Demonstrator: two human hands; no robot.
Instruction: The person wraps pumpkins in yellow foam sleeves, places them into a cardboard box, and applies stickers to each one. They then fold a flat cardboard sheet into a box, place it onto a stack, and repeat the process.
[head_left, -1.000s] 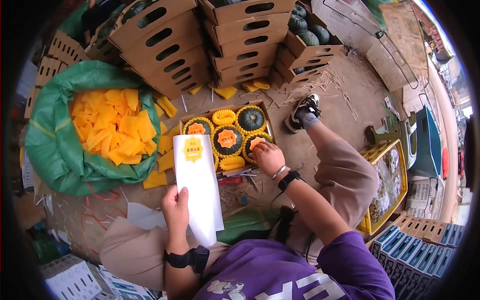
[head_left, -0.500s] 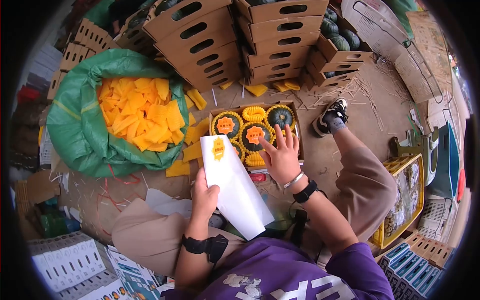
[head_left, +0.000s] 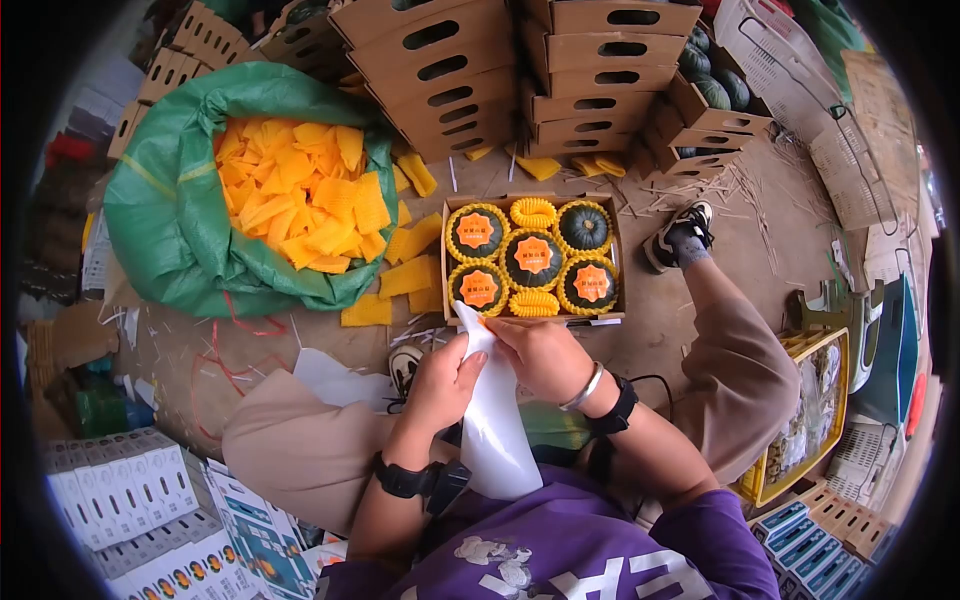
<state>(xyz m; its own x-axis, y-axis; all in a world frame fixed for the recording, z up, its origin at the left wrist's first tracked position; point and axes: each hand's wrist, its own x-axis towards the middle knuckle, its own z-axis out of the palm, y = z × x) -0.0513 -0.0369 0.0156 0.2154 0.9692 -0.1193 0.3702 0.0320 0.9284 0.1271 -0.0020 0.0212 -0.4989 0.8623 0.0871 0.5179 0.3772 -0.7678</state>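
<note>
Together, the hands [head_left: 443, 382] pinch the white sheet [head_left: 495, 425] between them, near its top.

- Left hand [head_left: 447, 384]: raised in front of the torso, bare, fingers curled, thumb laid forward; grip closed.
- Right hand [head_left: 545, 360]: bare, back of the hand upward, fingers bent in a closed pinch, fingertips pointing toward the left hand.
- Spacing: both hands close together, right slightly farther forward.
- Left forearm [head_left: 388, 525]: rises steeply from the body, wrist nearly straight.
- Right forearm [head_left: 665, 450]: angled inward from the right side, elbow bent.
- Right leg [head_left: 745, 365]: knee bent outward, foot set forward.
- Left leg [head_left: 290, 440]: folded, knee out to the side.
</note>
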